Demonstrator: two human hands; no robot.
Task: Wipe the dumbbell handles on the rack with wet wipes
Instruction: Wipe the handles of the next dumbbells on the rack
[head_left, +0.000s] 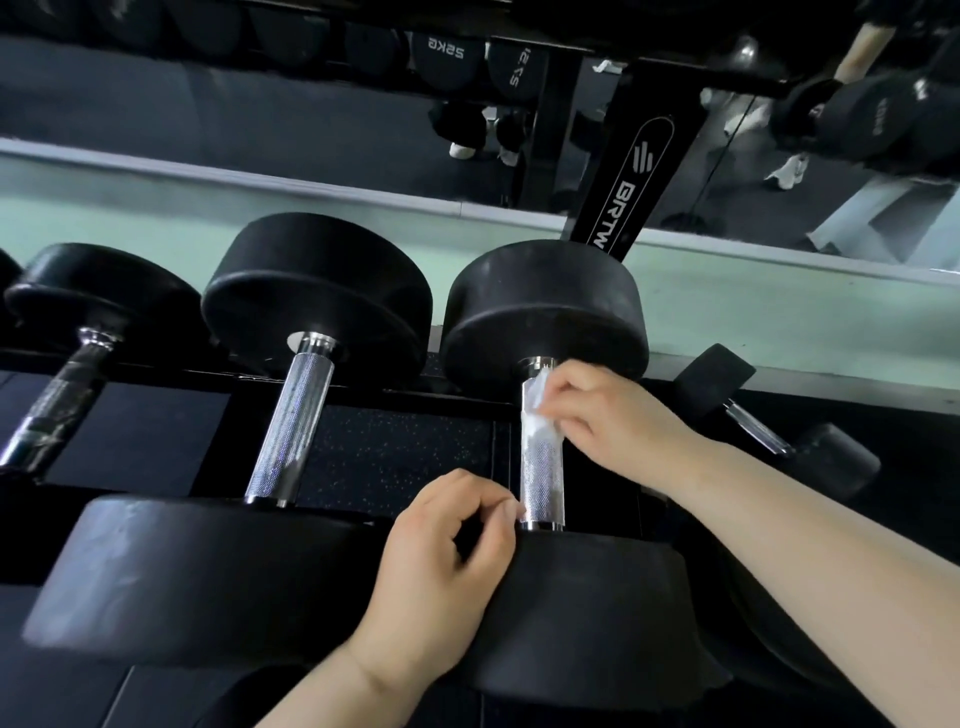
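Black dumbbells with knurled chrome handles lie side by side on a dark rack (415, 387). My right hand (608, 415) pinches a white wet wipe (537, 402) against the upper part of one chrome handle (541, 467), just below its far weight head (545, 317). My left hand (447, 551) rests on the near weight head (587, 618) of the same dumbbell, its fingers curled and its fingertips touching the handle's lower end. It holds nothing that I can see.
A second dumbbell handle (291, 426) lies to the left, and a third with a dark taped handle (57, 405) at the far left. A smaller dumbbell (763, 431) sits to the right. A mirror (260, 119) behind reflects the rack and a branded black upright (628, 192).
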